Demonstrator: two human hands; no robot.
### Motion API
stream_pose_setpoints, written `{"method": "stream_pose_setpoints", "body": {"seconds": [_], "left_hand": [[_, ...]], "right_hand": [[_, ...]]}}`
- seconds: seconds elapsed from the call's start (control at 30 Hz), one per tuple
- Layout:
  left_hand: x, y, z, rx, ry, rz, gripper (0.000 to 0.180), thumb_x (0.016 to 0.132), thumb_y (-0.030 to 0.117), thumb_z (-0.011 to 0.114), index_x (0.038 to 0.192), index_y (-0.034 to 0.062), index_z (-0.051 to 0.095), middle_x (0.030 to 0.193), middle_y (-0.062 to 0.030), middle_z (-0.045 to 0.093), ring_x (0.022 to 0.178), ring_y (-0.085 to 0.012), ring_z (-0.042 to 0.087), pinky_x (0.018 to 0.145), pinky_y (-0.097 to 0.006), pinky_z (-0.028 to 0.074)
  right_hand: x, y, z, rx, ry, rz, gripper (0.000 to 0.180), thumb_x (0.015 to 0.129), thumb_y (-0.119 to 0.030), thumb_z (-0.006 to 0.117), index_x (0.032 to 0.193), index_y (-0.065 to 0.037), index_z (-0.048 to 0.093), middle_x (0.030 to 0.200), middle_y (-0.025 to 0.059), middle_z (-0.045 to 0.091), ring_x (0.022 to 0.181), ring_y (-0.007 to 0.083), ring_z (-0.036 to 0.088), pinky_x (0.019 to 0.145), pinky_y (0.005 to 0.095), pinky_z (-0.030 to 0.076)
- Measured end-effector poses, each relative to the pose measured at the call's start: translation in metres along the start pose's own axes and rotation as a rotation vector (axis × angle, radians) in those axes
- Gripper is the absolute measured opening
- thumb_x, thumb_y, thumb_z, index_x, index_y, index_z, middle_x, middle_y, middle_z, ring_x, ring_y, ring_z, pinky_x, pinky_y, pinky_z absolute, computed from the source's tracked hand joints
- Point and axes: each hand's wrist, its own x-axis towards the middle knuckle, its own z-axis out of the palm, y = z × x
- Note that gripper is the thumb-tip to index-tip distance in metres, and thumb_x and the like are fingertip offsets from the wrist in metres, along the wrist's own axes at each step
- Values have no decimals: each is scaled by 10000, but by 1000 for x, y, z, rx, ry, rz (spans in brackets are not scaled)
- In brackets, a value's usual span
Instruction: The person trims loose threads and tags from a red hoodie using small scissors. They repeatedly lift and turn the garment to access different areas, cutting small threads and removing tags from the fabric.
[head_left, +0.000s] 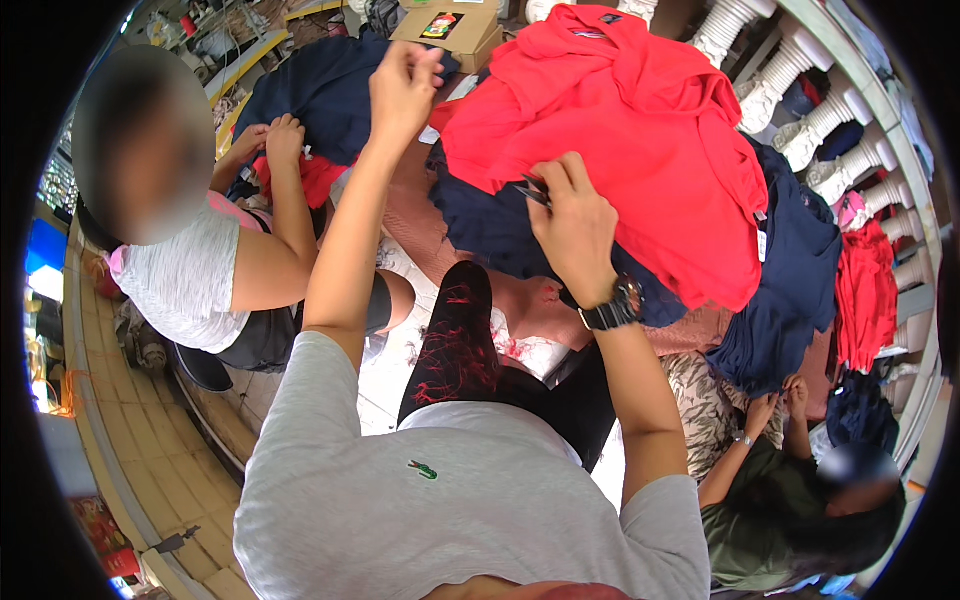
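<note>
My left hand [402, 95] is raised beside the pile, its fingers curled and pressed together. Whatever they pinch, if anything, is too small to make out. In my right hand [575, 225] is a pair of dark thread snips [537, 190], held with the pointed end toward the garment. A red collared shirt [610, 130] lies spread just beyond that hand, on top of dark navy garments [490, 225]. Bits of red thread [455, 345] cling to my dark trouser leg.
A cardboard box [455, 30] stands at the back. To the left a person [190, 270] handles dark and red cloth; at lower right another person [790, 500] has hands on navy cloth. White ribbed columns [785, 80] and red garments [868, 290] line the right side.
</note>
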Motion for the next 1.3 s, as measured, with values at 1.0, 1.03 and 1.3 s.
{"method": "stream_pose_setpoints", "body": {"seconds": [1.0,1.03,1.3], "left_hand": [[-178,121,131,198,-30,686,745,705,247,889,1311,53,501,1201,-195,459,1122,-410,470,883,-498,421],[-177,118,134,202,-83,622,738,707,261,888,1304,52,507,1172,-190,463,1099,-404,475,863,-504,414],[-135,95,138,134,-222,510,357,845,190,793,1081,19,586,1313,-204,557,1224,-391,541,1036,-446,441]], "right_hand": [[97,46,-171,-55,771,0,138,897,-133,713,975,-28,756,768,-1,689,646,46,530,617,221,447],[97,45,-173,-43,778,10,142,892,-140,717,972,-30,758,761,-2,688,643,47,531,616,223,449],[108,44,-186,-100,815,79,188,867,-205,731,970,-53,770,749,-15,703,618,53,546,608,229,451]]}}
